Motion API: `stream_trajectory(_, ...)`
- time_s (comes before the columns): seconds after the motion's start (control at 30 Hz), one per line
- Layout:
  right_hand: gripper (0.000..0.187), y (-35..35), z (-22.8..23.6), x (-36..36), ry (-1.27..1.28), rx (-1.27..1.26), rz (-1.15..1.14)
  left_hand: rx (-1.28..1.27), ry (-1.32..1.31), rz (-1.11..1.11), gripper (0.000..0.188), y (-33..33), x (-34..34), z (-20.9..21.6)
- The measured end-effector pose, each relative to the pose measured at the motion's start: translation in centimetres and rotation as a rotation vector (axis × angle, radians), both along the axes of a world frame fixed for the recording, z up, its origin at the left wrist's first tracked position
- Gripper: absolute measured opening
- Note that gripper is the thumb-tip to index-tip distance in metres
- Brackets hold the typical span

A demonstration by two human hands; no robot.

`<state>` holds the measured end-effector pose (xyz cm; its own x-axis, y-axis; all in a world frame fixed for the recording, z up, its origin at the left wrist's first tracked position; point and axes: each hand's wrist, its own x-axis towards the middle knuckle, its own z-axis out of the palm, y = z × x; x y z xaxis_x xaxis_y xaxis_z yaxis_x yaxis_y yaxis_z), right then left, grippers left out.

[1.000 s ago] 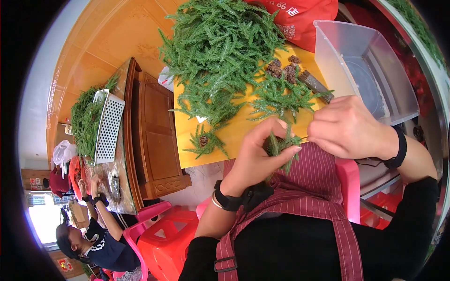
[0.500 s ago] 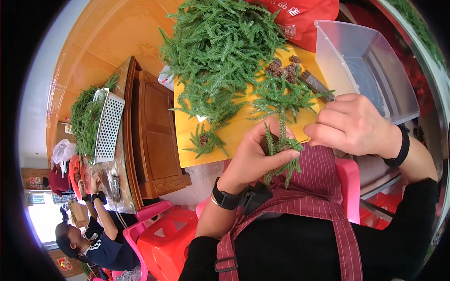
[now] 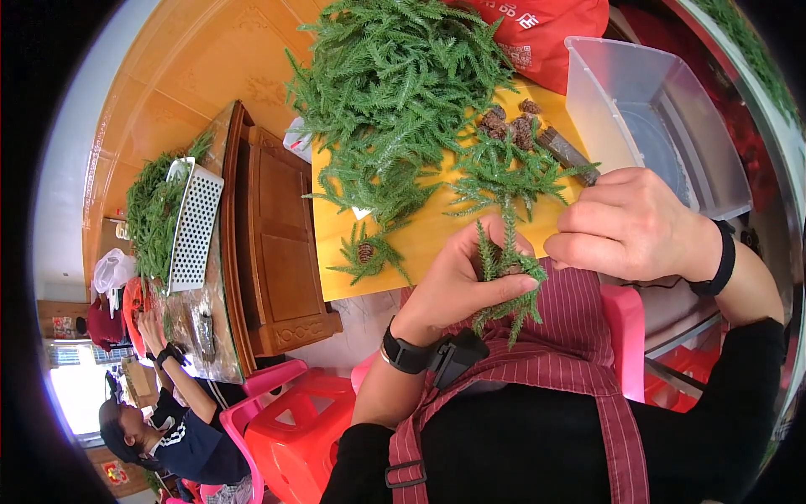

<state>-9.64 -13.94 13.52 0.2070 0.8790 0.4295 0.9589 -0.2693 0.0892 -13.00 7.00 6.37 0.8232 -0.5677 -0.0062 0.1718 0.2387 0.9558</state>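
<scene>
My left hand [image 3: 466, 273] is closed around a bunch of green artificial pine sprigs [image 3: 514, 315], thumb across its front, over my lap at the table's near edge. Just right of the bunch, my right hand [image 3: 625, 223] is curled with its fingers pressed together. Whatever those fingers pinch is hidden. Beyond my hands, loose pine sprigs [image 3: 504, 172] lie beside several brown pine cones [image 3: 508, 128] and a bundle of thin dark brown sticks or wires [image 3: 569, 156]. Left of them rests a pine sprig with a cone at its centre [image 3: 365, 252].
A large heap of pine sprigs [image 3: 395, 92] covers the far part of the yellow tabletop [image 3: 336, 277]. At right stands a clear plastic bin [image 3: 672, 126], with a red bag [image 3: 546, 42] behind. A red stool [image 3: 302, 428] and a co-worker [image 3: 180, 428] are at left.
My right hand stays close to the bunch; the thin brown strand visible at its fingertips no longer shows. The bunch has tilted slightly. The co-worker's hands have moved together.
</scene>
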Motion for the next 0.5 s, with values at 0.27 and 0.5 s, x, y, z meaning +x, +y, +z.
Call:
stream_trajectory(0.27, 0.015, -0.01, -0.15, -0.18, 0.338, 0.146, 0.002, -0.039, -0.007, -0.008, 0.033, -0.03, 0.06, -0.16)
stream_trajectory(0.5, 0.017, -0.08, -0.52, -0.62, 0.372, 0.154, -0.073, -0.058, -0.047, 0.072, 0.033, -0.37, -0.24, 0.08)
